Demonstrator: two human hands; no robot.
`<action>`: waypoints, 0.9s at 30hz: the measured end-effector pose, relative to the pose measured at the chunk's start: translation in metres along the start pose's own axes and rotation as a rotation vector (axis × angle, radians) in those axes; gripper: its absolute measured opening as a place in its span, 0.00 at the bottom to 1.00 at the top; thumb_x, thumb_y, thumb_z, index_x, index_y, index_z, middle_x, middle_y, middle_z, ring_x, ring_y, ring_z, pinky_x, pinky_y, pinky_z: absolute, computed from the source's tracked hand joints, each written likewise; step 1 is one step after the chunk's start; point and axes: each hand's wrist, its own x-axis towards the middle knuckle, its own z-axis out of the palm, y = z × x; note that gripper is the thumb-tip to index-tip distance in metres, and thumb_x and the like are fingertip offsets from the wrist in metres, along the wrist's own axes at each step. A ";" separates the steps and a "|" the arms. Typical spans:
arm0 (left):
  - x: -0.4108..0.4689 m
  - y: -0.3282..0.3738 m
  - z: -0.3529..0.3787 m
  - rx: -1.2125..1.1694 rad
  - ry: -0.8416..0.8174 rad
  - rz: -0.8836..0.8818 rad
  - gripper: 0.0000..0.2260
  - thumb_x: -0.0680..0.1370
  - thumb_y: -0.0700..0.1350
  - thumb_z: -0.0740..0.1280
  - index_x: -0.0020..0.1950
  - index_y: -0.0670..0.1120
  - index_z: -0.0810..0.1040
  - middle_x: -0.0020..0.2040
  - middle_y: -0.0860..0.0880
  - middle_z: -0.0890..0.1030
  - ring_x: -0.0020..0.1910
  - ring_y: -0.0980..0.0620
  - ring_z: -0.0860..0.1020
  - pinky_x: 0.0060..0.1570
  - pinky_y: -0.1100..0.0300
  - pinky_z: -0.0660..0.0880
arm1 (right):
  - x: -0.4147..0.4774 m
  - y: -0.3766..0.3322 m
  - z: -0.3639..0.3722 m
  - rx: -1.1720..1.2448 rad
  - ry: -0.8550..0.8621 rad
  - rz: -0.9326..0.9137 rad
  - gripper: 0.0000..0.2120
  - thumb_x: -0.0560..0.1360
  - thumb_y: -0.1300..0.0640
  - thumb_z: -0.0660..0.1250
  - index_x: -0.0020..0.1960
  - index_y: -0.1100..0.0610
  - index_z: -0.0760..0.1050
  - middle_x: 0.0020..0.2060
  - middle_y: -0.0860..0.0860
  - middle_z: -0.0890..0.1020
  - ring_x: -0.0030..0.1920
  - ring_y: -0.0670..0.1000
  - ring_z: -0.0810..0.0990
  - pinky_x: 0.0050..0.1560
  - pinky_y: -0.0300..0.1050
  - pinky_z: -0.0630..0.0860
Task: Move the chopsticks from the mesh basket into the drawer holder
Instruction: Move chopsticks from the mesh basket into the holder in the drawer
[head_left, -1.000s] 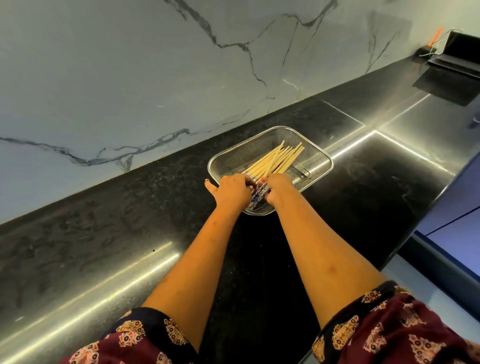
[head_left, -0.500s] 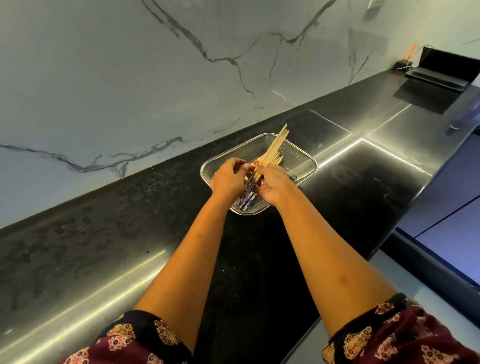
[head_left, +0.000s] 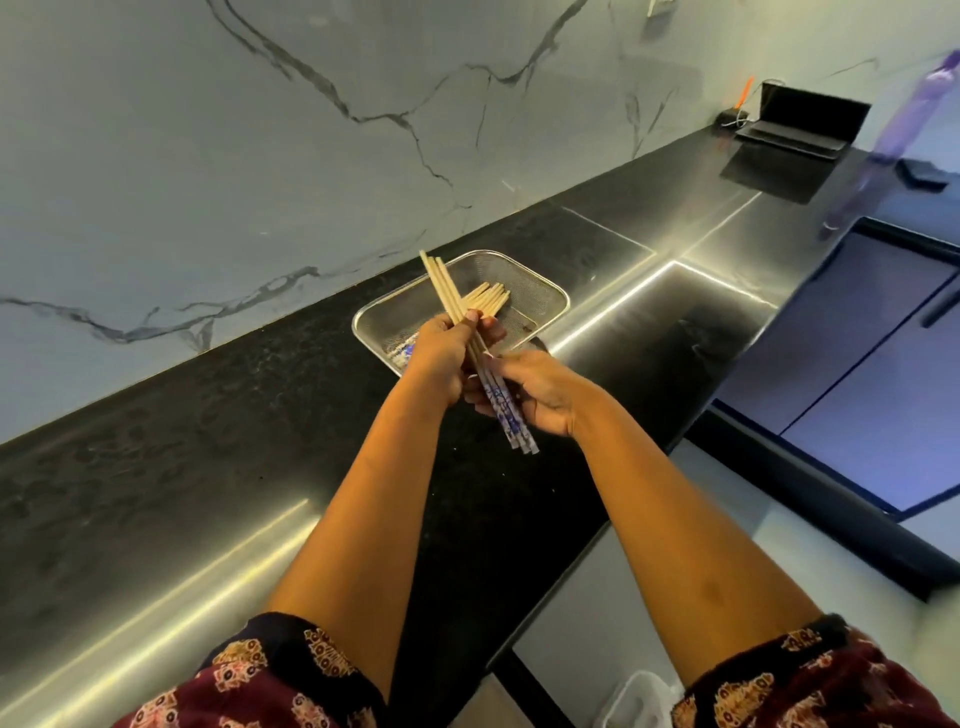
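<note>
Chopsticks (head_left: 480, 358) bunch lifted above mesh basket (head_left: 540, 283), few more left inside. Left hand (head_left: 441, 358) fingers wrapped round mid-shafts, right hand (head_left: 540, 395) cupped round patterned ends. Tip: square ends w/ right, keep bunch tight; drawer holder not in view.

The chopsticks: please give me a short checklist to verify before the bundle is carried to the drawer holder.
1. Bundle of chopsticks lifted clear of the mesh basket: ok.
2. Left hand in a closed grip on the bundle: ok.
3. Right hand supporting the patterned ends: ok.
4. Basket emptied: not ok, loose chopsticks remain inside.
5. Drawer holder located and open: cannot tell, not in view.
</note>
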 end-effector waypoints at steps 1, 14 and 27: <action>-0.004 -0.003 0.006 -0.053 0.036 0.009 0.06 0.82 0.41 0.58 0.48 0.43 0.73 0.38 0.49 0.80 0.41 0.51 0.81 0.47 0.53 0.77 | -0.009 0.008 -0.007 0.036 0.039 0.008 0.13 0.81 0.55 0.59 0.55 0.64 0.76 0.44 0.58 0.82 0.43 0.52 0.82 0.49 0.45 0.81; -0.088 -0.098 0.069 -0.272 0.187 0.066 0.06 0.82 0.42 0.58 0.48 0.47 0.73 0.42 0.49 0.81 0.45 0.52 0.82 0.49 0.57 0.77 | -0.099 0.113 -0.059 0.678 0.468 -0.120 0.23 0.81 0.43 0.54 0.54 0.62 0.77 0.52 0.61 0.80 0.56 0.60 0.80 0.58 0.51 0.79; -0.169 -0.207 0.105 -0.063 0.167 -0.006 0.07 0.83 0.45 0.55 0.48 0.48 0.71 0.52 0.48 0.81 0.58 0.50 0.79 0.62 0.49 0.73 | -0.183 0.166 -0.114 -0.637 0.364 -0.108 0.15 0.80 0.51 0.61 0.52 0.62 0.79 0.42 0.58 0.82 0.39 0.53 0.79 0.41 0.42 0.78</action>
